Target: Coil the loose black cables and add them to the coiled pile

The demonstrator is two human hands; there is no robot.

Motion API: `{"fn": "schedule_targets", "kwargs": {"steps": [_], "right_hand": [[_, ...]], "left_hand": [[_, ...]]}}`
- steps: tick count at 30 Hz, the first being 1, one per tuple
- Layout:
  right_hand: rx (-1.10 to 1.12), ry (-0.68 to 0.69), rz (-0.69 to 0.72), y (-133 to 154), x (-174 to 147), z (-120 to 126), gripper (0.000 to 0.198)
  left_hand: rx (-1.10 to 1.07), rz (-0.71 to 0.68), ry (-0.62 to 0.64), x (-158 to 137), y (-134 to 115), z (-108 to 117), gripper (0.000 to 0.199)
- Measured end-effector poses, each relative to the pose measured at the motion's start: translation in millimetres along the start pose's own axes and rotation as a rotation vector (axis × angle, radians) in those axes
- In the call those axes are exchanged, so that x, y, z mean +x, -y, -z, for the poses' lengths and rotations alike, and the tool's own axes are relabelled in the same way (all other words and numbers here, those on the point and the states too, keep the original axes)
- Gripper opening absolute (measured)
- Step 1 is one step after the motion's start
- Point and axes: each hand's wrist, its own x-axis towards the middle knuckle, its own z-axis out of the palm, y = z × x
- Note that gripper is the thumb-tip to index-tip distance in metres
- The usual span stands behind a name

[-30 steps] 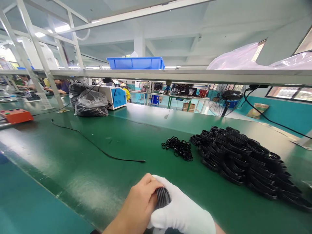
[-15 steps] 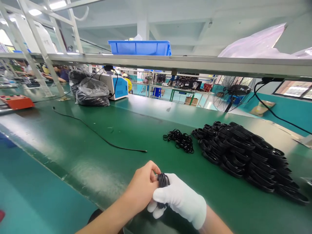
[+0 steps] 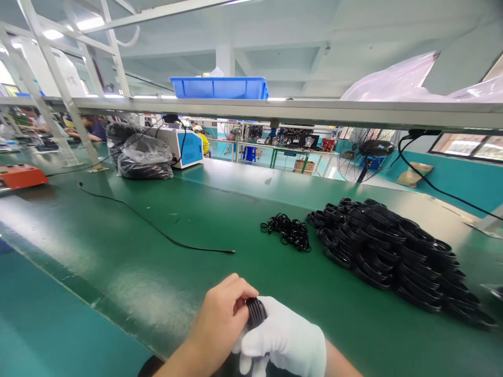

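Between my two hands, low in the head view, is a coiled black cable [image 3: 257, 312], its loops bunched together. My right hand [image 3: 285, 335], in a white glove, is wrapped around the coil. My bare left hand [image 3: 222, 317] pinches the coil's upper left side with thumb and fingers; part of the coil is hidden behind both hands. Beyond them on the green table, a single black cable [image 3: 157, 226] lies stretched out. A small heap of black rings [image 3: 288, 230] lies ahead to the right, beside a large pile of coiled black cables [image 3: 387, 251].
A blue and white machine [image 3: 188, 148] and a plastic bag of black items [image 3: 145, 157] stand at the back left. The orange box [image 3: 23, 176] is at far left. Overhead, a shelf [image 3: 306, 110] carries a blue bin [image 3: 220, 88]. A fan [image 3: 363, 154] stands behind the table.
Both hands and the coil sit slightly lower in view, and the coil is more tilted. My left hand still grips its edge. The whole scene has shifted a little with the head.
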Motion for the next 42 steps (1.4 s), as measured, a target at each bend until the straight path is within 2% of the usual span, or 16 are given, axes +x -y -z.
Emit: {"fn": "schedule_targets", "kwargs": {"steps": [3,5,10,14,19,21,23,24,26,30,33,36,38,40,42], "right_hand": [[-0.059,-0.067,-0.008,6,-2,-7,0.013],[-0.092,-0.093,-0.012,8,-3,-8,0.008],[-0.111,-0.068,0.000,10,-2,1,0.007],[-0.110,-0.072,0.003,11,-4,5,0.011],[-0.089,-0.071,0.007,12,-6,3,0.012],[-0.065,-0.120,0.003,13,-6,4,0.013],[-0.006,-0.155,0.006,12,-4,7,0.022],[0.025,-0.164,0.014,12,-2,10,0.027],[0.066,-0.176,0.051,10,2,18,0.032],[0.141,-0.244,0.211,8,9,36,0.035],[0.143,-0.221,0.252,9,8,43,0.037],[0.112,-0.159,0.184,12,4,40,0.039],[0.100,-0.173,0.175,14,4,36,0.040],[0.060,-0.317,0.223,16,8,33,0.040],[-0.007,-0.543,0.273,17,14,34,0.038]], "left_hand": [[0.019,-0.044,-0.112,-5,8,-12,0.030],[0.012,-0.051,-0.131,-5,9,-15,0.030],[-0.046,0.016,-0.040,2,6,-5,0.025],[-0.052,-0.062,0.041,-1,10,-4,0.025],[0.001,-0.123,0.063,-2,13,-1,0.031],[-0.043,-0.083,0.176,11,13,9,0.032],[-0.043,0.000,0.285,35,17,20,0.031],[-0.015,0.040,0.312,50,20,23,0.029],[0.085,0.086,0.279,86,27,22,0.025],[0.224,0.106,0.198,152,40,-9,0.020],[0.294,0.135,0.164,183,41,-36,0.027],[0.303,0.173,0.156,197,38,-50,0.029],[0.261,0.203,0.168,197,36,-51,0.029],[0.179,0.235,0.189,189,35,-45,0.029],[0.059,0.266,0.218,170,34,-35,0.027]]}}
